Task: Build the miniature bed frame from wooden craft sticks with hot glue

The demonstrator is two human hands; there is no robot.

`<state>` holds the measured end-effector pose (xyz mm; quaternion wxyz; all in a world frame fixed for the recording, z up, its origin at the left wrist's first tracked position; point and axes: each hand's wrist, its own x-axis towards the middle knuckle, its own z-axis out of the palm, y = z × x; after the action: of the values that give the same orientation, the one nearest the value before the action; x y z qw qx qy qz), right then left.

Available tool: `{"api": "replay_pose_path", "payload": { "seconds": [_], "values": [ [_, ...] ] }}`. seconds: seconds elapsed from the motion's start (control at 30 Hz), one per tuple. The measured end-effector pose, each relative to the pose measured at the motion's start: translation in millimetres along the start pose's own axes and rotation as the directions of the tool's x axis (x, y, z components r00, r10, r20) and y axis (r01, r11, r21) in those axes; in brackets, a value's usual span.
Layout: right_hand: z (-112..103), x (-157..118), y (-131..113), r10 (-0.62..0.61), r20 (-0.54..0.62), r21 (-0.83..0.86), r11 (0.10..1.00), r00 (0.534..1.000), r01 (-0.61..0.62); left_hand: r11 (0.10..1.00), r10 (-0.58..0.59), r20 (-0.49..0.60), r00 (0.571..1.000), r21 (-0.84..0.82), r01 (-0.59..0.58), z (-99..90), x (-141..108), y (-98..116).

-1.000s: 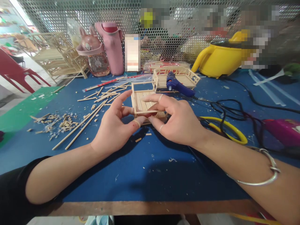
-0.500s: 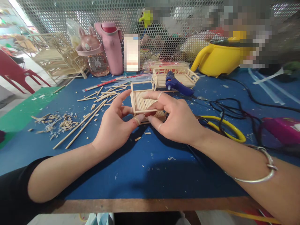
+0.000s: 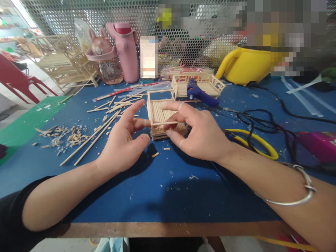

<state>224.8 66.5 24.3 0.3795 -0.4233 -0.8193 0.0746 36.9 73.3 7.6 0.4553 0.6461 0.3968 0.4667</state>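
Note:
A small model made of pale wooden sticks [image 3: 160, 110], with a slatted floor and a raised frame at its back, stands at the middle of the table. My right hand [image 3: 202, 134] grips its front right side, thumb low at the front and fingers over the top rail. At the model's left corner is my left hand [image 3: 123, 140], its fingers spread; one fingertip reaches the corner post, while thumb and forefinger are off it. Behind stands a second stick model [image 3: 181, 87], and a blue glue gun [image 3: 201, 93] rests on it.
Loose sticks [image 3: 97, 138] and a heap of wood scraps [image 3: 76, 136] lie left. Along the back stand a clear bottle [image 3: 110, 71], a pink bottle [image 3: 127, 56] and a yellow pot [image 3: 246, 66]. A black cable [image 3: 257, 120] and a yellow-handled tool [image 3: 270, 150] are right.
My left hand has loosened and drawn back to the left, its thumb coming away from the model's front edge. My right hand keeps its hold.

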Motion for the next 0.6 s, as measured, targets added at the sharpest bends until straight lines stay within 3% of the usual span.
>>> {"api": "replay_pose_path", "payload": {
  "seconds": [0.6],
  "values": [
    [1.2, -0.9, 2.0, 0.010, -0.004, -0.085, 0.996, 1.000, -0.010, 0.991, 0.072, 0.015, 0.997, 0.115, -0.073, 2.2, 1.3, -3.2]
  ]
}}
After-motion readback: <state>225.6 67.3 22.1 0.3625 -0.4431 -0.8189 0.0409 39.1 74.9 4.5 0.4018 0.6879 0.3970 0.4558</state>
